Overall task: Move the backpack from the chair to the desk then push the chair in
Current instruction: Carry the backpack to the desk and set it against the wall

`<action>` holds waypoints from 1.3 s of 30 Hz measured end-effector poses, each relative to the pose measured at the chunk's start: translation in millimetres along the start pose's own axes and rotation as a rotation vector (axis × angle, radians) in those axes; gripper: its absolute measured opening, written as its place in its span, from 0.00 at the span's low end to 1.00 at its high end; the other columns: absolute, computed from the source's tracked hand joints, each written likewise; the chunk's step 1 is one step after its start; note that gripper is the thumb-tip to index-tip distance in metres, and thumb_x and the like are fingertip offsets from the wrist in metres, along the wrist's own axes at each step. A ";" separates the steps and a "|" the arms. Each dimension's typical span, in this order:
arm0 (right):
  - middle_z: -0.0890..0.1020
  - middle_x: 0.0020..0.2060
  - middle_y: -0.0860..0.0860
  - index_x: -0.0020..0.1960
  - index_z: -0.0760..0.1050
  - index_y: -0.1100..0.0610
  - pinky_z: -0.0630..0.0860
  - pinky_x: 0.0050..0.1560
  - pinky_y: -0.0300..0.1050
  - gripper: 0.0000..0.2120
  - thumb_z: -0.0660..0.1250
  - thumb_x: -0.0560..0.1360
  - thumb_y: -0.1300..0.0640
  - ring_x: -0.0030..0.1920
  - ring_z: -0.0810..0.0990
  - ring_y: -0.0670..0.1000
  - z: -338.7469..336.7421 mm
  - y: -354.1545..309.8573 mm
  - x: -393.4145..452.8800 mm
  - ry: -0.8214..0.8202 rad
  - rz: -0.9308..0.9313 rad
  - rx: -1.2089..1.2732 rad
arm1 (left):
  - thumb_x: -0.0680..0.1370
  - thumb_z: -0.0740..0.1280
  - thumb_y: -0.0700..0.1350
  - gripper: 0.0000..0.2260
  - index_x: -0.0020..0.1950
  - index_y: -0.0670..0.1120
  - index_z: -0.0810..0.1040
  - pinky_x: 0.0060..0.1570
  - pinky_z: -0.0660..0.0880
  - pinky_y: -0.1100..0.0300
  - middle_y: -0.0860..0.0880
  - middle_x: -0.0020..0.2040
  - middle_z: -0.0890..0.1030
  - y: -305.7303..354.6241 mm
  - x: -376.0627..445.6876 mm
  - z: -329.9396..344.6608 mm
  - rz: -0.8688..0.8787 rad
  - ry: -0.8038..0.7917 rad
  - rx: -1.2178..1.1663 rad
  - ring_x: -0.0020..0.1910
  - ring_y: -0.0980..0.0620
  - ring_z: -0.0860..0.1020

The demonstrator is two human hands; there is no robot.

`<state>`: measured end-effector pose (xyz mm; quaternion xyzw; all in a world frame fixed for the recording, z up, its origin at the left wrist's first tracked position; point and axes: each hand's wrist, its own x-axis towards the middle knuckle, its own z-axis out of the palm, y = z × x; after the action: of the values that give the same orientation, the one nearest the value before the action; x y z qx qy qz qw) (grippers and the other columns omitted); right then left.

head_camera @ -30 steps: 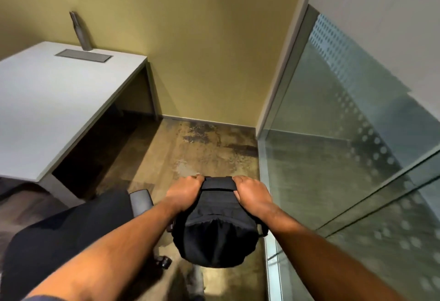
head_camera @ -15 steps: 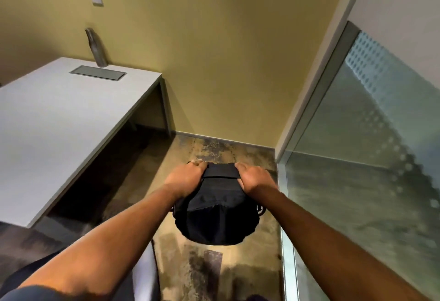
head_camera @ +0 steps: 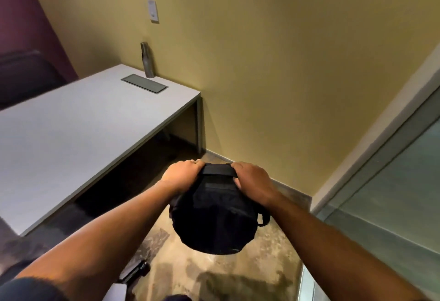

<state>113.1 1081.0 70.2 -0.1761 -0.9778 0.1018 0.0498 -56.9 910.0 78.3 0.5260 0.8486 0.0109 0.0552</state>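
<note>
Black fabric backpack (head_camera: 214,215) held above patterned floor (head_camera: 214,274), left hand (head_camera: 182,174) and right hand (head_camera: 252,181) each in clenched grip on its top, white rectangular desk surface (head_camera: 71,133) near on left.

The black backpack (head_camera: 214,215) hangs in the air over the floor, off to the right of the white desk (head_camera: 71,138). Only a small dark part of the chair (head_camera: 135,273) shows at the bottom edge.
</note>
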 end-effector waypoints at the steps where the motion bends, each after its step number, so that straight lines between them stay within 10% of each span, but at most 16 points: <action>1: 0.82 0.59 0.53 0.64 0.75 0.53 0.76 0.55 0.53 0.14 0.67 0.79 0.52 0.57 0.80 0.58 -4.3 2.8 12.6 0.005 -0.017 -0.002 | 0.83 0.60 0.46 0.14 0.69 0.53 0.71 0.48 0.77 0.47 0.47 0.62 0.81 -3.8 8.1 -3.2 -0.016 0.016 0.001 0.56 0.41 0.82; 18: 0.83 0.53 0.58 0.58 0.76 0.57 0.69 0.43 0.51 0.10 0.66 0.80 0.53 0.50 0.81 0.64 -64.3 31.0 285.8 0.140 -0.261 -0.047 | 0.84 0.60 0.49 0.11 0.65 0.49 0.70 0.40 0.68 0.53 0.43 0.56 0.79 -139.8 191.7 -92.5 -0.125 0.217 0.191 0.51 0.40 0.80; 39: 0.84 0.46 0.60 0.61 0.73 0.60 0.70 0.39 0.52 0.12 0.62 0.81 0.56 0.44 0.81 0.65 -130.7 30.9 646.4 0.373 -0.384 0.023 | 0.81 0.65 0.46 0.05 0.55 0.49 0.71 0.33 0.79 0.46 0.46 0.43 0.78 -350.9 435.6 -241.0 -0.220 0.394 0.394 0.37 0.39 0.80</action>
<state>-462.4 1362.2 230.6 -0.0024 -0.9661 0.0674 0.2493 -587.1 1152.3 255.0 0.4191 0.8807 -0.0583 -0.2129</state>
